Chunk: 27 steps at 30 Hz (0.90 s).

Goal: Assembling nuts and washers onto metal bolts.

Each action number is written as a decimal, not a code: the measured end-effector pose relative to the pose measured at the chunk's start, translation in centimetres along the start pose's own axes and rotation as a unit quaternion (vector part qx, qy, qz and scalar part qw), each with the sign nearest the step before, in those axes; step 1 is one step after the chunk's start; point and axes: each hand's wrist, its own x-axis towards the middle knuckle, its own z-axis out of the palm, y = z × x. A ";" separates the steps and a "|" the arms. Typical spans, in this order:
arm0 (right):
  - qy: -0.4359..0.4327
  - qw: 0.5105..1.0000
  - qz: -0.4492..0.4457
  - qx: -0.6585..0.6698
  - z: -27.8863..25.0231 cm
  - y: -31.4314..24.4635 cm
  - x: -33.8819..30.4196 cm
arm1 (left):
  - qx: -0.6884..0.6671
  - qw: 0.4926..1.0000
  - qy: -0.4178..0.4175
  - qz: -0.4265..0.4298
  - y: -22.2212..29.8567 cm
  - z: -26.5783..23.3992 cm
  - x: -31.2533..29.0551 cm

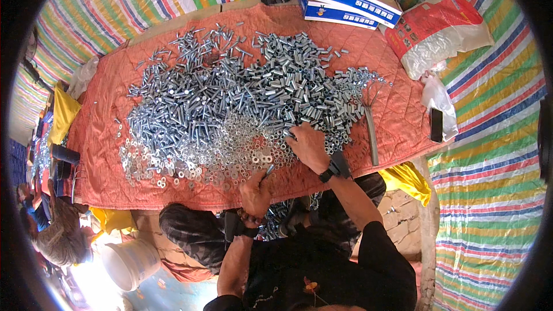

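A large heap of loose hardware covers the red quilted cloth point(103, 161). Long bolts point(190, 103) lie on its left, short metal sleeves point(305, 80) on its right, and flat washers point(242, 144) along its near side. My left hand point(256, 194) is closed at the cloth's near edge, with a small shiny bolt point(269, 169) sticking up from its fingers. Reaching farther in, my right hand point(309, 147) has its fingers bent and pressed together at the near edge of the sleeves. What its fingertips grip, if anything, is too small to make out.
Blue-and-white boxes point(351, 0) are stacked at the back right, beside a red-and-clear plastic sack point(438, 37). A grey strip point(370, 135) and a black phone-like object point(436, 125) lie at the right. A white bucket point(129, 262) stands lower left; another person point(60, 230) is beyond it.
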 end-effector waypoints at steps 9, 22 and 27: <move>-0.091 0.982 -0.043 0.157 -4.0 -2.8 -0.9 | 0.082 0.990 0.069 0.095 -2.0 -0.6 -0.4; -0.149 0.956 -0.148 0.205 -8.7 -6.8 -2.5 | 0.063 0.987 0.060 0.138 -1.5 -0.4 -1.1; -0.154 0.950 -0.165 0.216 -7.8 -6.3 -3.0 | 0.068 0.984 0.067 0.148 -1.8 -0.1 -1.5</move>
